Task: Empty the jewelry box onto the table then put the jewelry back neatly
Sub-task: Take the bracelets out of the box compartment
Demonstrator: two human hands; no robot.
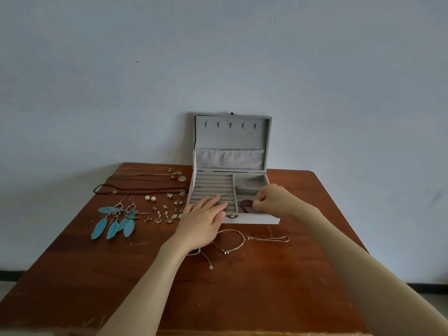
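A grey jewelry box (252,218) stands open at the back middle of the wooden table (278,287), its lid upright against the wall. My right hand (274,198) pinches a dark red bead bracelet (245,204) over the box's front right compartment. With straight fingers, my left hand (201,221) lies flat on the box's front edge and ring rolls. On the table left of the box lie blue feather earrings (116,220), pearl studs (150,198), several small earrings (167,212) and long necklaces (145,187). Silver bracelets (232,241) lie in front of the box.
A thin silver chain (269,238) lies right of the bracelets. The pale wall stands directly behind the box. The table's front and right parts show bare wood. The floor shows past both table sides.
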